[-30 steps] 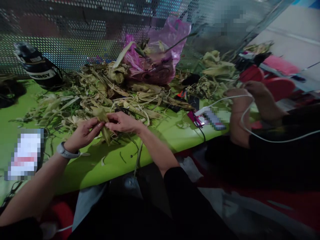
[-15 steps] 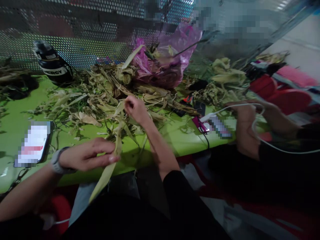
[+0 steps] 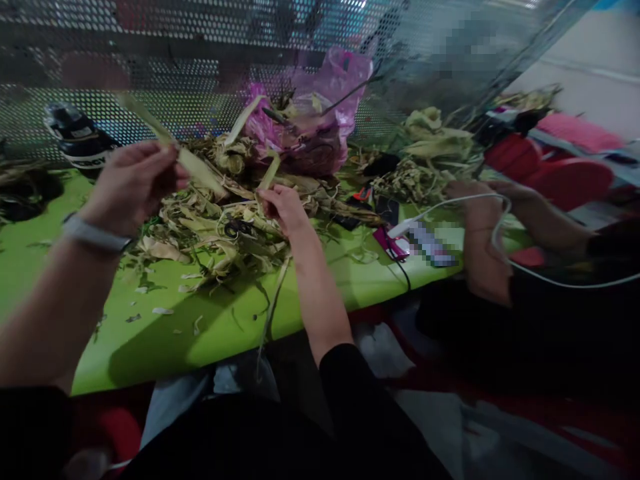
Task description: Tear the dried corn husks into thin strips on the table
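Observation:
My left hand is raised over the left side of the pile, its fingers closed on a long, pale corn husk strip that sticks out on both sides of the grip. My right hand pinches another light husk strip, which stands up from the fingertips at the middle of the pile. Between and below both hands lies a heap of dry corn husks, with a small dark coiled piece among them. A thin strip hangs over the table's front edge.
On the green table a dark bottle stands at the left, a pink plastic bag behind the heap. To the right are a phone, a white cable and a co-worker's hands. A perforated metal panel rises behind.
My left hand has gone up and away from the table's front edge, carrying a husk strip. My right hand now has a strip upright in its fingers. The view has shifted slightly.

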Demonstrator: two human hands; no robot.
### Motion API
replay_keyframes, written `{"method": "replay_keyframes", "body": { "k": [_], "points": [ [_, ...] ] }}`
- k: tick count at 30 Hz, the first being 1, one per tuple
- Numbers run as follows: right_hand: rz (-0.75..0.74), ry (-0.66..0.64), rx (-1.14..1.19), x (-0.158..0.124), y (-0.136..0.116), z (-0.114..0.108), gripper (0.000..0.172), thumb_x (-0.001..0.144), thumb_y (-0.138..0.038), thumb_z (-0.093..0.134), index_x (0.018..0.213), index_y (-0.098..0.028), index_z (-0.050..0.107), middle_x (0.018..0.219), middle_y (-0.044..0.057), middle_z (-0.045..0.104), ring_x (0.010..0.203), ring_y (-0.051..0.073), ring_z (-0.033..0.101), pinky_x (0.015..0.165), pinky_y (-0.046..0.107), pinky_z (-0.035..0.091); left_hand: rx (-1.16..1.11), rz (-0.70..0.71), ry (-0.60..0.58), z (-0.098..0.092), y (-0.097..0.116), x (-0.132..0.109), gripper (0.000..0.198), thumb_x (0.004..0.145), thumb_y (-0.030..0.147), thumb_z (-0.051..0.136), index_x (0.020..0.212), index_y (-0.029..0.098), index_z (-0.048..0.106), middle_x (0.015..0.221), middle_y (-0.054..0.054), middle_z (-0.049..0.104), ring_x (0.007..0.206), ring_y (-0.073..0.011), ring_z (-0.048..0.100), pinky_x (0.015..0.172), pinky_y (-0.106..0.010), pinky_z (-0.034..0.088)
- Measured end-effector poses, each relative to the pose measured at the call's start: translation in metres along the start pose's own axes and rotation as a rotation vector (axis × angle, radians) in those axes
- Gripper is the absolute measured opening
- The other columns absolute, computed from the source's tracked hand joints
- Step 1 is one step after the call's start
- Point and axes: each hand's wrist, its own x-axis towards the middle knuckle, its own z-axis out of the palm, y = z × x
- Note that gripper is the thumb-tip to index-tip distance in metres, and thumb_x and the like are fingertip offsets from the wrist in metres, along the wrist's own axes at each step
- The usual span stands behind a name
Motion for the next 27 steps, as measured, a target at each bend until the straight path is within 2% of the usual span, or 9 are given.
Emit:
{"method": "replay_keyframes", "body": {
  "k": [2, 3, 6, 8, 10, 11, 15, 21, 27],
  "points": [
    [0.031, -0.040, 0.049, -0.002, 0.000, 0.005, 0.032, 0.073, -0.038, 0.074, 0.067, -0.019, 0.048, 0.050, -0.008, 0.050, 0.041, 0.004, 0.042, 0.043, 0.017, 0.036, -0.141, -0.159, -0.109, 0.019, -0.015, 0.032, 0.025, 0.096, 0.018, 0.042, 0.099, -0.003, 0.056, 0.089, -0.006, 0.064, 0.092, -0.0129, 0.068, 0.079, -0.024, 0.042],
    [0.056, -0.051, 0.060, -0.002, 0.000, 0.008, 0.033, 0.071, -0.038, 0.075, 0.068, -0.019, 0.049, 0.051, -0.008, 0.052, 0.042, 0.004, 0.043, 0.043, 0.017, 0.036, -0.180, -0.243, -0.078, 0.029, -0.023, 0.041, 0.024, 0.096, 0.017, 0.043, 0.098, -0.003, 0.055, 0.091, -0.008, 0.067, 0.087, -0.0115, 0.068, 0.077, -0.022, 0.044],
    [0.132, -0.065, 0.074, -0.003, 0.003, 0.019, 0.035, 0.069, -0.040, 0.078, 0.072, -0.019, 0.050, 0.054, -0.008, 0.056, 0.045, 0.005, 0.047, 0.046, 0.018, 0.039, -0.198, -0.401, -0.178, 0.058, -0.044, 0.037, 0.047, 0.094, 0.046, 0.050, 0.103, 0.000, 0.058, 0.088, -0.012, 0.072, 0.072, -0.0149, 0.070, 0.063, -0.021, 0.049],
    [0.137, -0.042, 0.093, -0.004, 0.005, 0.028, 0.036, 0.069, -0.041, 0.078, 0.074, -0.019, 0.050, 0.054, -0.009, 0.054, 0.044, 0.005, 0.045, 0.046, 0.018, 0.038, -0.191, -0.369, -0.312, 0.074, -0.052, 0.021, 0.053, 0.088, 0.055, 0.057, 0.090, 0.003, 0.065, 0.077, -0.010, 0.072, 0.065, -0.0142, 0.068, 0.059, -0.021, 0.050],
    [0.100, -0.013, 0.114, -0.005, 0.009, 0.036, 0.036, 0.072, -0.042, 0.076, 0.072, -0.020, 0.048, 0.052, -0.010, 0.049, 0.042, 0.004, 0.039, 0.043, 0.018, 0.033, -0.212, -0.191, -0.317, 0.085, -0.057, 0.006, 0.038, 0.081, 0.045, 0.070, 0.080, 0.007, 0.067, 0.074, -0.007, 0.073, 0.063, -0.0112, 0.066, 0.058, -0.018, 0.050],
    [0.076, -0.002, 0.124, -0.006, 0.011, 0.039, 0.036, 0.075, -0.042, 0.074, 0.070, -0.020, 0.047, 0.051, -0.011, 0.046, 0.042, 0.004, 0.036, 0.042, 0.019, 0.030, -0.229, -0.186, -0.316, 0.087, -0.059, 0.001, 0.034, 0.081, 0.044, 0.070, 0.077, 0.010, 0.067, 0.073, -0.007, 0.073, 0.063, -0.0125, 0.067, 0.060, -0.021, 0.052],
    [0.026, -0.001, 0.158, -0.005, 0.020, 0.044, 0.034, 0.082, -0.037, 0.068, 0.065, -0.020, 0.043, 0.050, -0.010, 0.041, 0.042, 0.004, 0.032, 0.042, 0.020, 0.026, -0.184, -0.276, -0.299, 0.081, -0.062, -0.016, 0.030, 0.086, 0.039, 0.065, 0.070, 0.013, 0.066, 0.063, -0.006, 0.070, 0.057, -0.0169, 0.069, 0.054, -0.025, 0.054],
    [0.027, 0.127, 0.187, -0.002, 0.018, 0.037, 0.031, 0.082, -0.036, 0.067, 0.068, -0.020, 0.045, 0.053, -0.010, 0.042, 0.042, 0.003, 0.035, 0.040, 0.018, 0.024, -0.235, -0.328, -0.429, 0.055, -0.057, -0.059, 0.036, 0.082, 0.050, 0.067, 0.085, 0.015, 0.071, 0.067, -0.005, 0.073, 0.058, -0.0193, 0.070, 0.058, -0.029, 0.058],
    [0.028, 0.090, 0.157, -0.008, 0.018, 0.042, 0.034, 0.079, -0.042, 0.071, 0.067, -0.019, 0.048, 0.055, -0.008, 0.050, 0.043, 0.002, 0.041, 0.040, 0.017, 0.027, -0.164, -0.353, -0.452, 0.021, -0.060, -0.082, 0.040, 0.084, 0.054, 0.062, 0.092, 0.017, 0.072, 0.075, -0.007, 0.075, 0.063, -0.0188, 0.070, 0.063, -0.029, 0.058]
  ]
}}
